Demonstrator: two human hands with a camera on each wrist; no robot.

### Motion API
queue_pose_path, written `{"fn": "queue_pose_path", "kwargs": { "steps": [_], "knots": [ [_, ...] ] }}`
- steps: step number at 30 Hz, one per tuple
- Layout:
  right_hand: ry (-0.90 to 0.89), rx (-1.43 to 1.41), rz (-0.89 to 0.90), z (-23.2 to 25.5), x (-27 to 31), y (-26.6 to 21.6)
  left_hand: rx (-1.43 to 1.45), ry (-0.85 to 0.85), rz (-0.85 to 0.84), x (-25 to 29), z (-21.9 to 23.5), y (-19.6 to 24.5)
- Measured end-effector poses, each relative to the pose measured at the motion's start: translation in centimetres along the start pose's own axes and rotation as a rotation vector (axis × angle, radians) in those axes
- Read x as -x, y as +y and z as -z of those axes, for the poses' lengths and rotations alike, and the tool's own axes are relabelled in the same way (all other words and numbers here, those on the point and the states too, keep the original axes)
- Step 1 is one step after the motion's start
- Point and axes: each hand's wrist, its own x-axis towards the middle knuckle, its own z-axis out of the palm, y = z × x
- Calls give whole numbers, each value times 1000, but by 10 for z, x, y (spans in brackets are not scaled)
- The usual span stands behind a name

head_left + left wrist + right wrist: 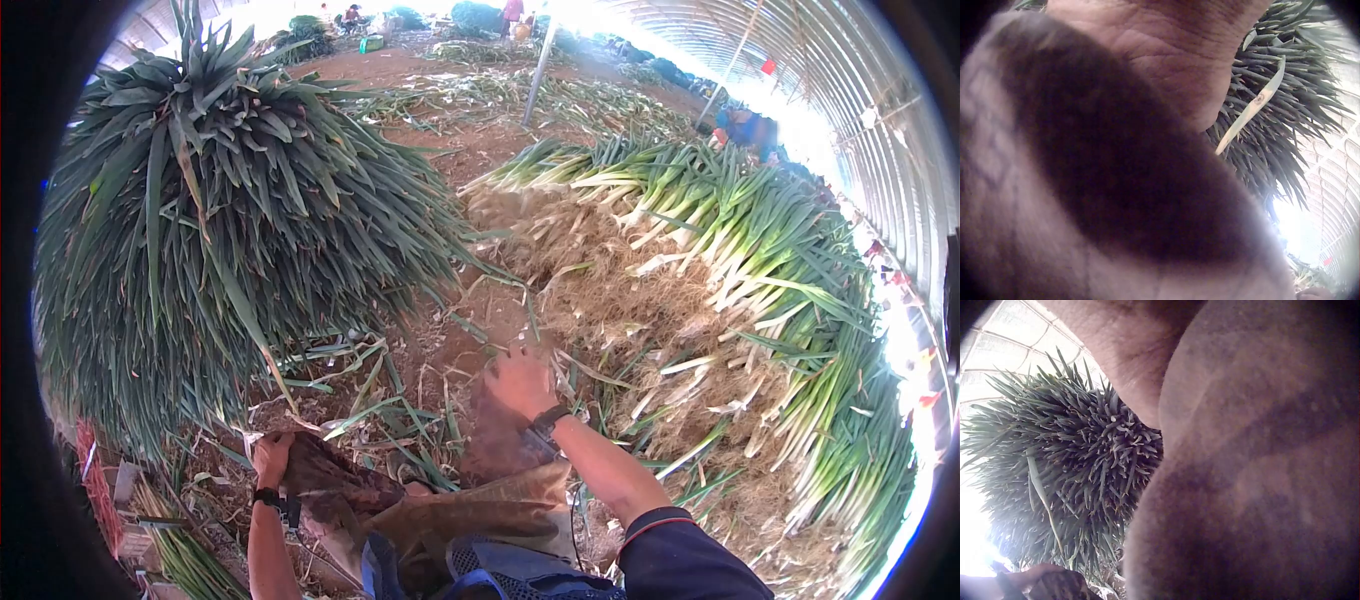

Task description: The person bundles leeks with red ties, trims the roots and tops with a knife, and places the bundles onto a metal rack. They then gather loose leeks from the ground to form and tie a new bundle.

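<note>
The stack [240, 220] lies front left; the onions [780, 290] lie in an arc at right, roots toward the inner side, leaf ends outward. Loose leaves [395, 400] lie on the soil [470, 355] between them. The cloth [470, 515] is nearest, at centre. The pole [541, 75] stands behind, beyond the stack and onions.

The right arm wears a dark navy sleeve [690, 562] that ends around the elbow, edged with a thin red line [652, 529]. A black strap [268, 496] with a small dark block circles the left wrist, and a dark grey band [548, 421] the right. Nearest, at the torso, lies blue clothing [381, 568] with a dark mesh panel [520, 560], and a thin dark cable [574, 525] shows to its right.
</note>
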Motion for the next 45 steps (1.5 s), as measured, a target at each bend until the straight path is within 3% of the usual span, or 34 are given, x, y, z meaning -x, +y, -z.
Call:
{"fn": "queue_pose_path", "kwargs": {
  "steps": [2,4,38,41,43,45],
  "knots": [
    [6,3,6,8,-1,-3,6,13,-10,0,0,0],
    [-127,22,-21,15,-1,-4,8,11,-13,0,0,1],
    [-152,28,-29,14,0,-4,34,0,12,1,0,0],
    [-142,3,-29,13,0,-3,8,2,7,4,3,4],
    [70,79,76,14,2,-3,9,3,6,4,3,5],
    [69,67,67,15,3,-4,11,4,6,4,3,4]
  ]
}}
